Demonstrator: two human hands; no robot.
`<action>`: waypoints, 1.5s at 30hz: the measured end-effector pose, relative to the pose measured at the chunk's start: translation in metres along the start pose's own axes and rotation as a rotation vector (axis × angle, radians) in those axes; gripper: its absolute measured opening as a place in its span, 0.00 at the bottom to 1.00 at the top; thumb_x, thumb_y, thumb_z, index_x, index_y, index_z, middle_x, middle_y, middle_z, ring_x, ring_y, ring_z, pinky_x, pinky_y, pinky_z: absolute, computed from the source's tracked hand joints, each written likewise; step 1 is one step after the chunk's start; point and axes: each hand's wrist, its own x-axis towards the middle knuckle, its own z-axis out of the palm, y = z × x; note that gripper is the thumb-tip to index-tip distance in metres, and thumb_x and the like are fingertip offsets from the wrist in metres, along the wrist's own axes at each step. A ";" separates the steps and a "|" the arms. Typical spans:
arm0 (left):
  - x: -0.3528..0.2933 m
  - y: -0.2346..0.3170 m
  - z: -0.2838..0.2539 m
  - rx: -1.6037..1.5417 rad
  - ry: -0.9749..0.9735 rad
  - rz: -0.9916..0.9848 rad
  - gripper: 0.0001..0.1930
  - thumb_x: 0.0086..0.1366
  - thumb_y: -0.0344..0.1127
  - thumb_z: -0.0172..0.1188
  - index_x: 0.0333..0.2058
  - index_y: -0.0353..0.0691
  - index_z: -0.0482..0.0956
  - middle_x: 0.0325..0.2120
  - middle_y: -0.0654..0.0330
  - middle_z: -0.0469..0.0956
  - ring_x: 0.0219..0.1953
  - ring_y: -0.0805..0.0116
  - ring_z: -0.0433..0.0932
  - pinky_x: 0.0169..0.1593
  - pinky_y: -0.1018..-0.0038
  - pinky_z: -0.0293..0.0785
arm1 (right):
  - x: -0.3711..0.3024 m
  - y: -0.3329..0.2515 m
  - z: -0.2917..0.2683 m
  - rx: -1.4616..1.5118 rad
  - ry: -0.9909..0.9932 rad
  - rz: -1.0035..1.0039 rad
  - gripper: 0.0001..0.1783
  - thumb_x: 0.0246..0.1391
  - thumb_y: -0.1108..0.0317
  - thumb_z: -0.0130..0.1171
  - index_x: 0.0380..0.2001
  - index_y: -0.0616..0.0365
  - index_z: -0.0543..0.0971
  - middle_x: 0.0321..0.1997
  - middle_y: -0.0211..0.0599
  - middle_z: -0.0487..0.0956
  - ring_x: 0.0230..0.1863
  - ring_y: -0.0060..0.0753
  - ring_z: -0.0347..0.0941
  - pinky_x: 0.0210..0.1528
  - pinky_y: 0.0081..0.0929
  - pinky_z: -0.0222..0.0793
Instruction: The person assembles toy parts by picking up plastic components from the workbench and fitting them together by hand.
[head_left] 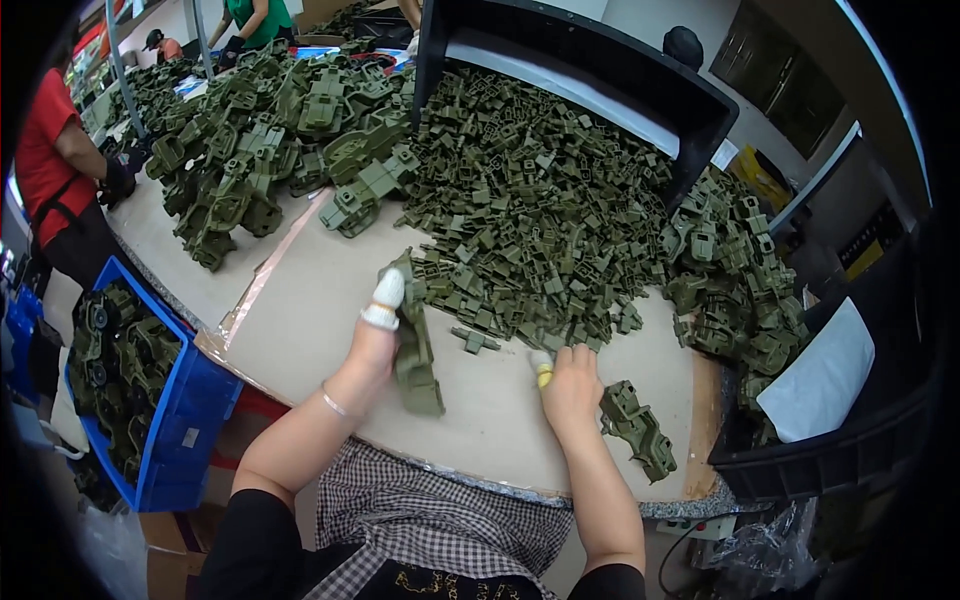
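My left hand is closed around an olive-green plastic toy vehicle body, held upright and tilted over the table. A white cover wraps that hand's thumb. At the near edge of a large heap of small green plastic parts, my right hand reaches in with bent fingers. Its fingertips are hidden, so what they pinch is not visible; a yellow and white cover is on its thumb. One loose small green part lies between my hands. Right of my right hand rests another green vehicle body.
Piled vehicle bodies cover the table's far left, and more lie at the right. A black bin stands tipped behind the small parts. A blue crate sits lower left, a black crate right. A person in red stands at left.
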 end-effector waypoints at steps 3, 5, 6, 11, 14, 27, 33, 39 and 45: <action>0.011 0.002 0.006 0.024 -0.099 -0.083 0.22 0.61 0.53 0.50 0.45 0.43 0.70 0.40 0.65 0.73 0.44 0.72 0.70 0.48 0.72 0.66 | -0.007 0.015 -0.003 -0.056 0.073 0.021 0.10 0.42 0.70 0.55 0.30 0.62 0.71 0.31 0.42 0.70 0.35 0.45 0.69 0.33 0.36 0.69; 0.011 -0.004 -0.004 0.083 -0.128 -0.081 0.22 0.61 0.53 0.50 0.45 0.43 0.70 0.40 0.64 0.73 0.44 0.72 0.70 0.49 0.72 0.66 | -0.014 0.021 -0.014 0.022 0.106 0.047 0.11 0.42 0.71 0.55 0.31 0.62 0.71 0.32 0.43 0.71 0.34 0.46 0.70 0.32 0.36 0.69; 0.010 -0.005 -0.008 0.140 -0.161 -0.077 0.22 0.61 0.52 0.50 0.46 0.42 0.70 0.41 0.64 0.73 0.44 0.72 0.70 0.49 0.72 0.66 | -0.017 0.023 -0.020 0.098 0.143 0.075 0.12 0.42 0.72 0.56 0.33 0.62 0.71 0.32 0.44 0.73 0.32 0.47 0.71 0.32 0.37 0.68; -0.023 0.009 -0.013 0.138 -0.220 0.193 0.27 0.62 0.57 0.44 0.48 0.40 0.67 0.44 0.58 0.72 0.49 0.64 0.70 0.52 0.67 0.67 | -0.046 0.029 -0.053 0.833 0.188 0.185 0.09 0.47 0.77 0.53 0.35 0.64 0.73 0.32 0.32 0.73 0.33 0.25 0.71 0.31 0.24 0.70; -0.049 0.010 -0.013 -0.242 -0.561 -0.335 0.28 0.61 0.59 0.42 0.49 0.41 0.65 0.47 0.56 0.69 0.41 0.59 0.75 0.44 0.64 0.73 | -0.066 0.011 -0.074 1.416 0.120 0.218 0.09 0.50 0.74 0.51 0.35 0.63 0.73 0.34 0.34 0.72 0.36 0.26 0.71 0.31 0.26 0.73; -0.128 -0.046 -0.017 0.210 -0.685 -0.371 0.28 0.62 0.36 0.51 0.58 0.43 0.50 0.44 0.56 0.68 0.38 0.67 0.75 0.43 0.72 0.73 | -0.112 -0.041 -0.052 0.655 0.194 -0.418 0.21 0.32 0.82 0.58 0.37 0.62 0.77 0.36 0.42 0.73 0.34 0.39 0.71 0.33 0.25 0.71; -0.144 -0.028 -0.015 0.572 -0.957 -0.067 0.37 0.53 0.38 0.62 0.58 0.38 0.51 0.48 0.57 0.65 0.51 0.68 0.65 0.54 0.72 0.61 | -0.144 -0.023 -0.042 1.544 -0.429 0.297 0.19 0.40 0.80 0.56 0.41 0.62 0.71 0.38 0.46 0.74 0.39 0.42 0.74 0.39 0.25 0.69; -0.158 -0.052 -0.018 0.387 -1.038 -0.266 0.37 0.56 0.40 0.59 0.58 0.38 0.48 0.48 0.55 0.65 0.50 0.67 0.66 0.53 0.74 0.62 | -0.148 -0.007 -0.075 0.938 -0.559 -0.106 0.18 0.43 0.72 0.55 0.41 0.61 0.68 0.36 0.49 0.74 0.37 0.52 0.72 0.37 0.36 0.68; -0.164 -0.076 -0.039 0.550 -0.953 -0.470 0.21 0.63 0.39 0.51 0.52 0.35 0.62 0.38 0.62 0.71 0.42 0.79 0.67 0.49 0.81 0.63 | -0.139 -0.012 -0.093 0.617 -0.465 -0.221 0.10 0.43 0.70 0.55 0.30 0.62 0.69 0.28 0.47 0.73 0.32 0.52 0.71 0.33 0.37 0.67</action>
